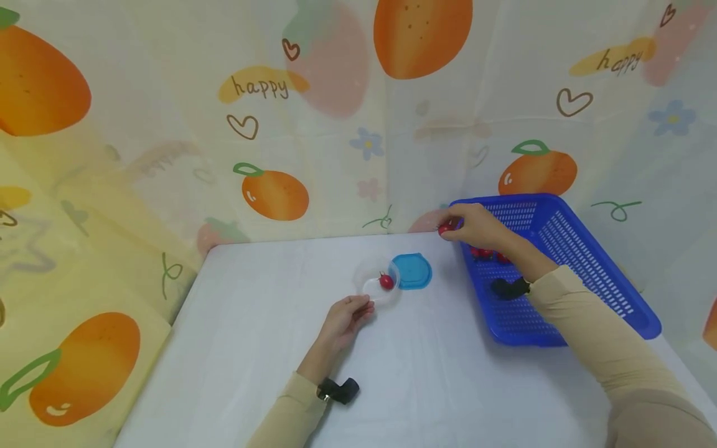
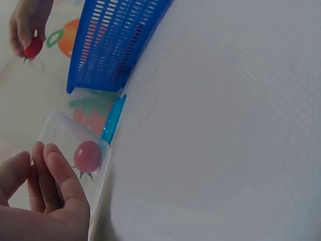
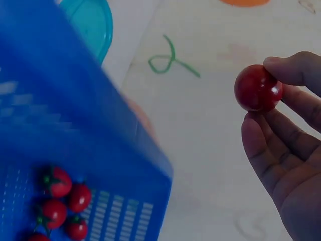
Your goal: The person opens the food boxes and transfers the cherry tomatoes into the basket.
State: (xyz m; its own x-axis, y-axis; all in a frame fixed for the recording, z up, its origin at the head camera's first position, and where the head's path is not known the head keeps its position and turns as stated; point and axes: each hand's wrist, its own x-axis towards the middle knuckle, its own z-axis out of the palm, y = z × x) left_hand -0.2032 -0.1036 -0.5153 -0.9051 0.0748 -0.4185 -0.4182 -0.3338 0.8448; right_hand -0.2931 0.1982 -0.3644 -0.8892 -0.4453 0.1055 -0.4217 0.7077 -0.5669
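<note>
In the head view my right hand (image 1: 478, 225) is raised over the far left corner of a blue basket (image 1: 487, 311). Its thumb and fingers pinch a red cherry tomato (image 3: 258, 89), seen clearly in the right wrist view. My left hand (image 1: 343, 320) pinches the near rim of a small clear plastic container (image 2: 55, 125) on the table. One cherry tomato (image 1: 386, 281) with a green stem lies inside that container. Several more cherry tomatoes (image 3: 54, 213) sit in the basket, partly hidden by my right arm in the head view.
A light blue lid (image 1: 412, 271) lies flat just right of the container. The white-covered table (image 1: 252, 323) meets a fruit-printed cloth (image 1: 336, 149) hanging behind it. The basket takes up the table's right side, its wall standing between the lid and the tomatoes inside.
</note>
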